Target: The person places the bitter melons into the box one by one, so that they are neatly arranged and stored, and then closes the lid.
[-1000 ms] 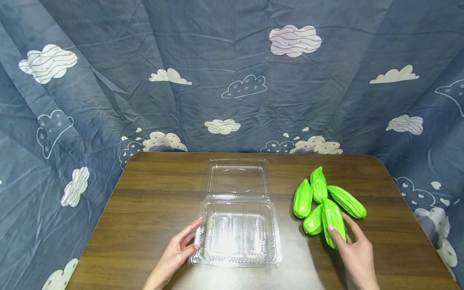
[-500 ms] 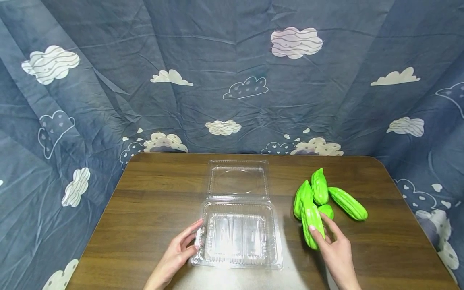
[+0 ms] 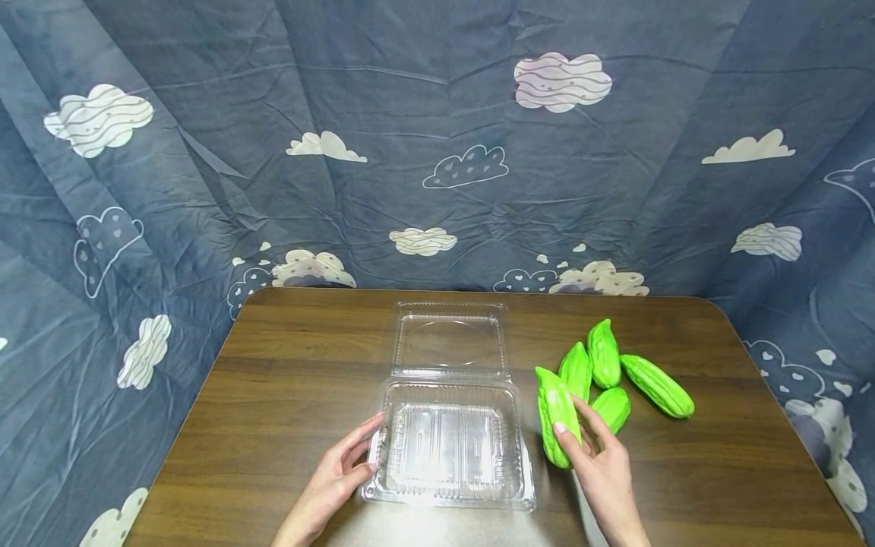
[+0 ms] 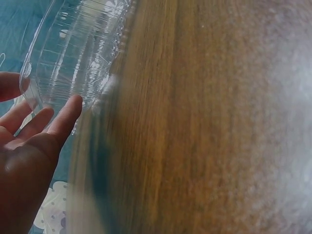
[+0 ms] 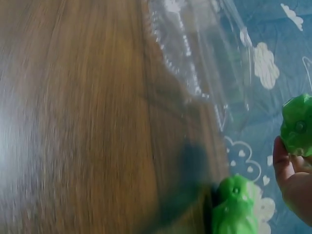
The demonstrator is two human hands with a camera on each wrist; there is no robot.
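My right hand [image 3: 604, 471] grips a bright green, ridged bitter melon [image 3: 557, 418] between thumb and fingers, just right of a clear plastic clamshell container [image 3: 526, 471]. In the right wrist view, the held bitter melon [image 5: 298, 126] is at the right edge, raised above the table. My left hand [image 3: 335, 475] rests at the container's left rim, its fairly straight fingers and thumb touching it. The left wrist view shows those fingertips at the wall of the container [image 4: 73, 63]. The container's lid [image 3: 449, 342] lies flat behind the base.
Several more bitter melons lie on the brown wooden table [image 3: 294, 357] to the right: one [image 3: 576, 370] behind the held one, one [image 3: 604, 353] farther back, one [image 3: 611, 409] beside my right hand, and one [image 3: 658, 386] rightmost. A blue cloud-print curtain [image 3: 383, 99] hangs behind the table.
My right hand has carried the bitter melon leftward from the pile to beside the container, uncovering the one beneath. My left hand stays at the container's rim.
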